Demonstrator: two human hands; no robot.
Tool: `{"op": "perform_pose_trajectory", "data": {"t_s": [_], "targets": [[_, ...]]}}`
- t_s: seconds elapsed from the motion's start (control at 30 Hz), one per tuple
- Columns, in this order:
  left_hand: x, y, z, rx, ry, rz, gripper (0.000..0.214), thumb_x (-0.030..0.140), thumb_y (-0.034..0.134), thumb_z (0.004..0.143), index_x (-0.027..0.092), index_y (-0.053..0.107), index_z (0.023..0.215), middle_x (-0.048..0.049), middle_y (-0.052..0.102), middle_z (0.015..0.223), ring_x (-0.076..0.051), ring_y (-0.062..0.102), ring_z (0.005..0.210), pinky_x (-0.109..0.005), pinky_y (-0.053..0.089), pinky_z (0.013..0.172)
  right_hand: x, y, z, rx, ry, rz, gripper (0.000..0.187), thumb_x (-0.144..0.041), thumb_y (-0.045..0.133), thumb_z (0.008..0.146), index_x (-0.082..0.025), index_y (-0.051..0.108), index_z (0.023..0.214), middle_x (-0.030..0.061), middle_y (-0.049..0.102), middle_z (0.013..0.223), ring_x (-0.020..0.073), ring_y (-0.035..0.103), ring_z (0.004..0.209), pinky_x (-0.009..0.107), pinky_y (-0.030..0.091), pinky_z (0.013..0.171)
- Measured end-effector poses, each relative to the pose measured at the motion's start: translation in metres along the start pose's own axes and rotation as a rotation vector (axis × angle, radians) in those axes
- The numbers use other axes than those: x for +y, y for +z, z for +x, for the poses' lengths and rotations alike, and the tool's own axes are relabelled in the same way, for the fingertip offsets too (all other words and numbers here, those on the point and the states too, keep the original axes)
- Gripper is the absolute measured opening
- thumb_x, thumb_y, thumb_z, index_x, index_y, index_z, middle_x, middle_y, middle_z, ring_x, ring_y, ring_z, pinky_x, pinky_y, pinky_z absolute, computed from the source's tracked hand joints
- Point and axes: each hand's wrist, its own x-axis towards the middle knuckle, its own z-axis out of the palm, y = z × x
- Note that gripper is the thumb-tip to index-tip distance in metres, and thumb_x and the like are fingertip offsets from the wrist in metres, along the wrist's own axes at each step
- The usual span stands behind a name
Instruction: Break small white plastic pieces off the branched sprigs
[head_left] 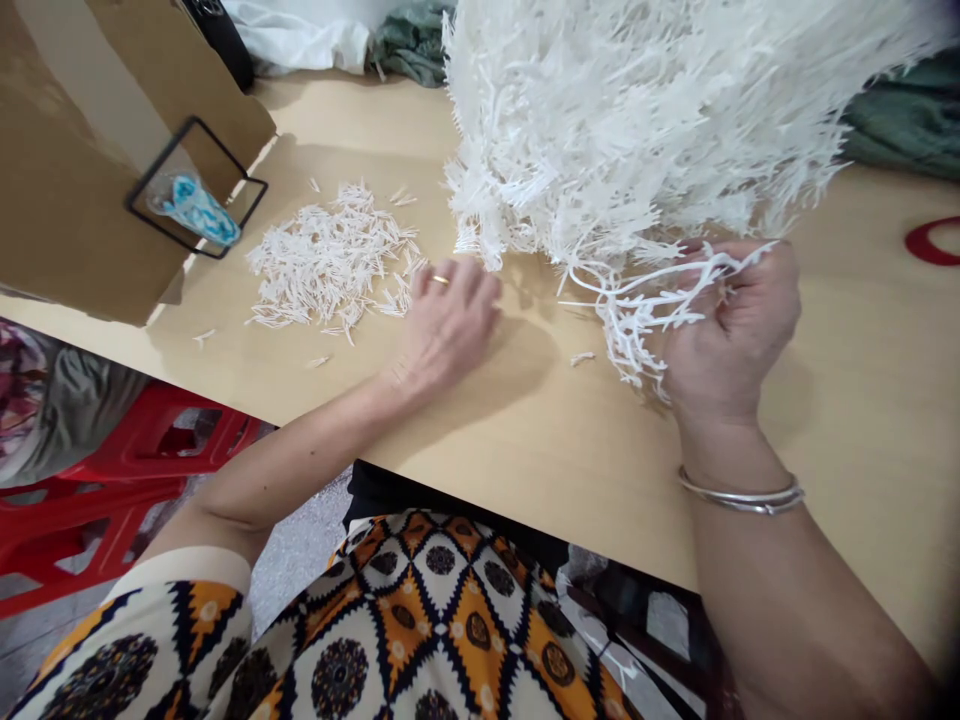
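Observation:
My right hand [739,325] is closed around a white branched plastic piece, like a moulding sprue [656,300], whose thin prongs stick out to the left. My left hand [457,315] is low over the table, between that piece and a loose pile of small white sticks [330,255]. Its fingers curl downward, slightly blurred, and their tips are hidden, so I cannot see whether anything is in them. Behind both hands rises a big tangled heap of similar white branched pieces [645,130]. One stray white bit [582,358] lies between my hands.
A cardboard box [82,150] stands at the left, beside a black wire stand [196,130] and a blue-and-white item [196,210]. A red ring-shaped object [930,243] lies at the right edge of the table [487,450]. Red stools [161,440] are below left.

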Motion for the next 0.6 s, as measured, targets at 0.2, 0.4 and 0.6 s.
{"op": "perform_pose_trajectory", "data": {"t_s": [0.2,0.4,0.6], "targets": [[0.052,-0.006,-0.003,-0.511,0.661,-0.155,0.061,0.051,0.039,0.117,0.023,0.044,0.171,-0.0025,0.044,0.18,-0.024,0.038,0.169,-0.048,0.029,0.141,-0.005,0.003,-0.003,-0.022,0.048,0.05,0.027,-0.044,0.06,0.105,-0.021,0.073,0.112,0.0091,0.079,0.108,0.0265,0.076,0.103,0.049,0.056,0.097],[0.031,-0.003,0.002,-0.504,0.286,-0.083,0.082,0.064,0.039,0.113,0.011,0.035,0.175,-0.0118,0.036,0.183,-0.034,0.029,0.173,-0.061,0.021,0.143,-0.016,0.004,-0.004,-0.085,0.12,0.13,0.031,-0.048,0.064,0.103,-0.02,0.076,0.11,0.0086,0.079,0.102,0.0244,0.074,0.096,0.044,0.056,0.091],[0.021,0.004,0.01,-0.447,0.372,-0.163,0.066,0.055,0.048,0.113,0.026,0.044,0.172,-0.0094,0.038,0.183,-0.037,0.027,0.174,-0.066,0.02,0.141,-0.017,0.005,-0.005,-0.102,0.113,0.114,0.031,-0.046,0.065,0.102,-0.018,0.078,0.108,0.0101,0.079,0.099,0.0245,0.074,0.093,0.043,0.055,0.089]]}}
